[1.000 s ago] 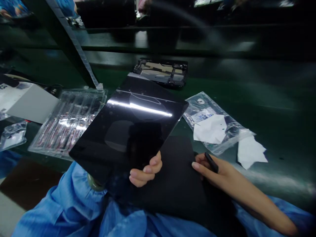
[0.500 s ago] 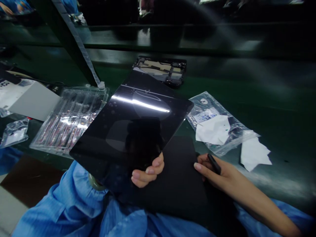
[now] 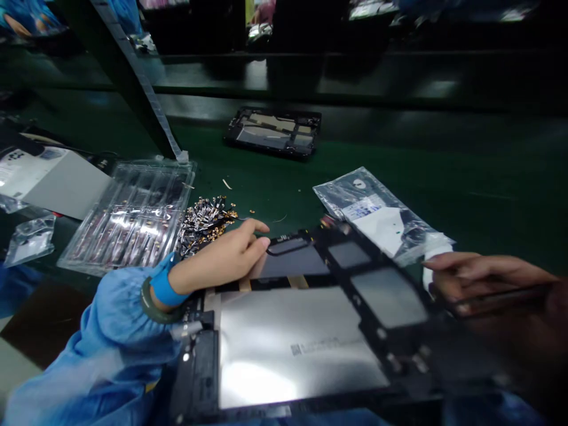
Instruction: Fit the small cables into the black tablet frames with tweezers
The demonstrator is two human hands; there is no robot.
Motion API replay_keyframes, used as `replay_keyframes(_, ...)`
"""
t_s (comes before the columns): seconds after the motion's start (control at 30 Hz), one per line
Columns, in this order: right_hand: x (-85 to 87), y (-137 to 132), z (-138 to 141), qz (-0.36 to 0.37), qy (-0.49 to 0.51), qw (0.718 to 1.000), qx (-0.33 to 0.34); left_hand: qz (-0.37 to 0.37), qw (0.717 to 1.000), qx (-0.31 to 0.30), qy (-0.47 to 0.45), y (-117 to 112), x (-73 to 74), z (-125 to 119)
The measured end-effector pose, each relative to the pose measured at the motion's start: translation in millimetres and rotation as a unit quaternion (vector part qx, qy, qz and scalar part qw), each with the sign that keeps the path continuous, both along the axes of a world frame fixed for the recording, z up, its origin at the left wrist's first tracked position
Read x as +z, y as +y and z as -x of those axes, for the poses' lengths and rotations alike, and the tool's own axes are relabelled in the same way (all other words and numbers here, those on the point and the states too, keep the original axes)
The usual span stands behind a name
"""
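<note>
An opened tablet (image 3: 293, 322) lies low in front of me with its inside facing up. It shows a large silver battery, a black frame and small boards, and its right end is blurred. My left hand (image 3: 237, 251), with a blue wristband and a green bangle at the wrist, is closed on its far edge, thumb and forefinger at a small black cable. My right hand (image 3: 483, 278), smeared by motion, is curled around a slim dark tool (image 3: 506, 299) beyond the tablet's right end. The tool's kind cannot be made out. White paper (image 3: 437, 257) is beside those fingers.
A second opened tablet (image 3: 275, 131) lies at the back. Left of my left hand are a pile of small cable parts (image 3: 206, 222), a clear plastic tray (image 3: 133, 207) and a white box (image 3: 57, 177). A clear bag (image 3: 355, 198) lies right of centre. A post (image 3: 137, 77) rises at the left.
The tablet has gone from glossy screen showing to open inside showing, and sits lower. My left hand has moved to its far edge. My right hand has moved right with its tool.
</note>
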State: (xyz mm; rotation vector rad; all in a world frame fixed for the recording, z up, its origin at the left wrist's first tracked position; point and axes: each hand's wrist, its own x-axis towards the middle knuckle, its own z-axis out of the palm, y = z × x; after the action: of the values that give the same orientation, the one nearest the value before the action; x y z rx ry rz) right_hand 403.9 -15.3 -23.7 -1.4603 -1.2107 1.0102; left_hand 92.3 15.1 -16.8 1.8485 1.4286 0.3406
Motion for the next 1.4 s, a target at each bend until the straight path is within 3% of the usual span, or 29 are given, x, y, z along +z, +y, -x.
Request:
replay_keyframes(0.07, 6.5, 4, 8, -0.006, 0.093, 0.996, -0.011, -0.045, 0.994, -0.072, 0.074, -5, 1.2, -5)
replay_keyframes(0.13, 10.7, 9, 22, -0.002, 0.149, 0.989, 0.001, -0.116, 0.978, -0.115, 0.128, -9, -8.3, -10)
replay_keyframes(0.27, 8.6, 15, 57, 0.016, 0.157, 0.986, 0.046, -0.299, 0.938, -0.089, 0.15, -15, -34.5, -15)
replay_keyframes(0.33, 2.6, 17, 72, 0.019, 0.156, 0.986, 0.062, -0.385, 0.908, -0.069, 0.15, -19, -41.1, -16)
replay_keyframes(0.4, -4.6, 20, 84, 0.008, 0.144, 0.987, 0.072, -0.421, 0.892, -0.063, 0.153, -24, -42.3, -15)
replay_keyframes(0.57, -21.1, 28, 105, -0.025, 0.016, 0.988, 0.153, -0.373, 0.915, -0.108, 0.105, -38, -37.6, -11)
replay_keyframes(0.73, -32.9, 30, 111, -0.073, -0.093, 0.966, 0.232, -0.337, 0.93, -0.113, 0.087, -45, -37.6, -10)
replay_keyframes(0.97, -35.7, 28, 109, -0.072, -0.146, 0.956, 0.244, -0.322, 0.938, -0.111, 0.066, -44, -37.3, -10)
replay_keyframes(1.13, -31.2, 29, 110, -0.039, -0.09, 0.965, 0.244, -0.318, 0.94, -0.106, 0.062, -44, -36.6, -11)
replay_keyframes(1.27, -23.2, 31, 109, 0.036, 0.01, 0.976, 0.216, -0.315, 0.943, -0.097, 0.047, -42, -38.5, -12)
replay_keyframes(1.4, -11.8, 34, 102, 0.103, 0.132, 0.964, 0.207, -0.284, 0.954, -0.09, 0.027, -41, -36.6, -10)
